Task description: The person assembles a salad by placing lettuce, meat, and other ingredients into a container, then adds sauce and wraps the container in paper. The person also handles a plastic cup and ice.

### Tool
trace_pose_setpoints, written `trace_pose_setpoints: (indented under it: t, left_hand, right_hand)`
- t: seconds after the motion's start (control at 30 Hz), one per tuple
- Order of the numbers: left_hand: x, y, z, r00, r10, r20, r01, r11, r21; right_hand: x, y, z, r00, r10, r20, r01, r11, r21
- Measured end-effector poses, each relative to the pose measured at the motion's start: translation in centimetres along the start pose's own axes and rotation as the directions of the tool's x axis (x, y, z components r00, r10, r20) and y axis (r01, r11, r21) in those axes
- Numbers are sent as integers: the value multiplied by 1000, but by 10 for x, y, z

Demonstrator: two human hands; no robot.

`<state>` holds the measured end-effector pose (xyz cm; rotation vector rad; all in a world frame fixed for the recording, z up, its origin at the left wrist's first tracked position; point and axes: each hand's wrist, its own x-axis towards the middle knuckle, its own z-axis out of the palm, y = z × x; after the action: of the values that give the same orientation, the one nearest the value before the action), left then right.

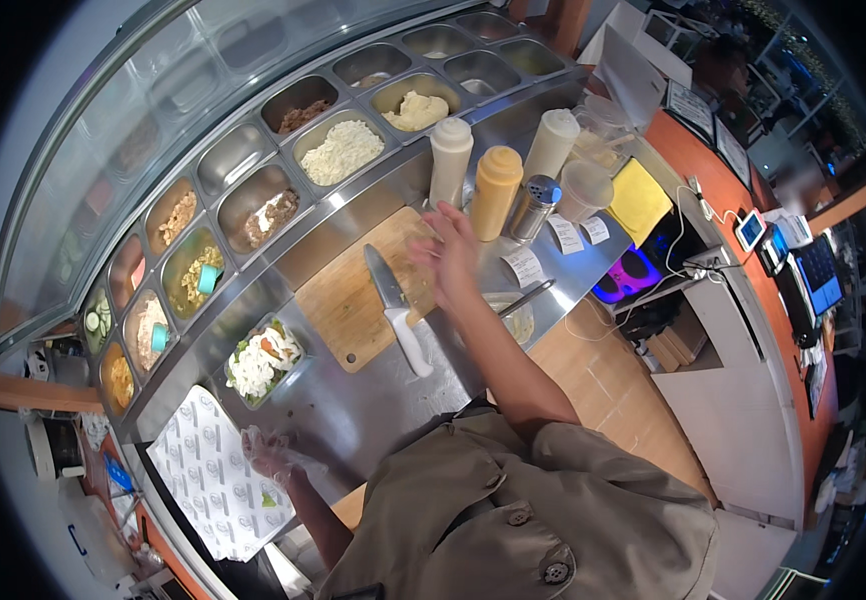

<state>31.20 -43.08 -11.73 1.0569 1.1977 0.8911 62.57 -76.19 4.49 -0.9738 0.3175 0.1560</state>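
Observation:
My left hand [271, 454], in a clear plastic glove, is at the edge of a printed white paper sheet [215, 480]; its fingers look loosely spread with nothing seen in them. My right hand [450, 258] is raised over the wooden cutting board [338, 315], fingers apart and slightly blurred, just below a white squeeze bottle [450, 160]. A white-handled knife [405, 335] lies across the board's right edge. Left of the board stands a clear container of salad [265, 365], greens topped with white shreds or sauce.
Metal food pans [341, 150] with several fillings line the far side behind a glass guard. Right of the board stand a yellow sauce bottle [496, 190], a metal-topped shaker [533, 208], another white bottle [553, 142], paper slips [525, 268] and a yellow cloth [640, 200].

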Motion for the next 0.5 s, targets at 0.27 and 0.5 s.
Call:
trace_pose_setpoints:
  t: [0.27, 0.5]
  left_hand:
    - [-28, 16, -3, 918, 379, -115, -374, 925, 61]
    - [-56, 61, -8, 934, 337, -119, -345, 937, -57]
  right_hand:
    - [117, -72, -191, 732, -632, 256, 406, 103, -908]
    - [38, -79, -113, 517, -834, 195, 727, 307, -614]
